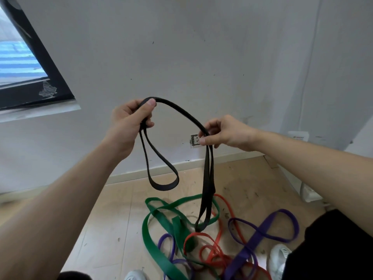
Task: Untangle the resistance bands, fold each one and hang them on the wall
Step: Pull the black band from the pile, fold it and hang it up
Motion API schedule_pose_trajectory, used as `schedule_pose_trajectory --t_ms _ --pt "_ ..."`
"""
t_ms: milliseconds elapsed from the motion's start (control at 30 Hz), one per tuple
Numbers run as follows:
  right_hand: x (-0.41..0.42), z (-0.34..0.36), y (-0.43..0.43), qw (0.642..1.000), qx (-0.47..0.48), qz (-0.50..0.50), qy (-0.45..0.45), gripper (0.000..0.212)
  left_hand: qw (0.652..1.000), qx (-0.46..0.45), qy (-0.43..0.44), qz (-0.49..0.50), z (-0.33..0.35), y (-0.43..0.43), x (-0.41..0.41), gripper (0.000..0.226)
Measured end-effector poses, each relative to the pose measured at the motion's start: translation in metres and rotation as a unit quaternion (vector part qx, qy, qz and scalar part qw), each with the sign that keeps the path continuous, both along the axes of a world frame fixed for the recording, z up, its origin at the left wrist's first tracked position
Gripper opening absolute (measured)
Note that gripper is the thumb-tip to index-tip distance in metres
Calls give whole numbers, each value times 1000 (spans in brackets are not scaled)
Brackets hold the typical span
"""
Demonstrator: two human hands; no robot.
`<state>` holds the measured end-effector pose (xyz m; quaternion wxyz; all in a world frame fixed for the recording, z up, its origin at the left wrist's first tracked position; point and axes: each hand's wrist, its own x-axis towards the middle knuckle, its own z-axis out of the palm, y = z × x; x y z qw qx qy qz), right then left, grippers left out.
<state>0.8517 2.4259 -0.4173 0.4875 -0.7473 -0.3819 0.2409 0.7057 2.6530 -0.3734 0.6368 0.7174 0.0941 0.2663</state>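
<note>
Pale wall (201,47) behind, wooden floor (121,209) below. Left hand (129,118) grips the black band (207,178) at ten o'clock and right hand (224,132) pinches it at three. Its long end may be snagged in the coloured pile (176,227) at six, so lift it clear before folding evenly.

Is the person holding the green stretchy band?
No, both the left hand and the right hand grip the black band, while the green band lies on the floor.
</note>
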Motion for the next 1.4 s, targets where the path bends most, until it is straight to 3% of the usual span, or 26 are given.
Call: schedule_pose_trajectory --t_ms 133,300,400,533,733,867,1100,1267,1400 --pt "-1 16 -4 994 98 -46 26 20 999 12 40 -7 -9 10 -5 18" --pt "-12 41 0 974 206 -83 39 38 993 51 92 -58 -12 -5 -6 20" --pt "-18 51 2 974 216 -73 0 29 989 53 104 -88 -10 -22 -4 27" --pt "-19 49 -1 988 149 -37 -36 15 987 22 90 -129 -6 -40 1 44" --pt "-19 42 -7 997 34 27 -62 24 979 99 111 -142 -8 -51 3 20" --pt "-22 33 -4 996 6 53 -69 21 975 156 103 -123 -7 -54 7 18" --pt "-18 -9 3 985 -121 73 -94 10 990 113 49 -66 1 -51 4 13" --pt "-14 -21 4 990 -114 63 -54 6 993 105 34 -40 3 -34 -3 8" --pt "-8 -14 0 996 -76 37 -26 24 992 100 64 -46 0 -16 -7 13"
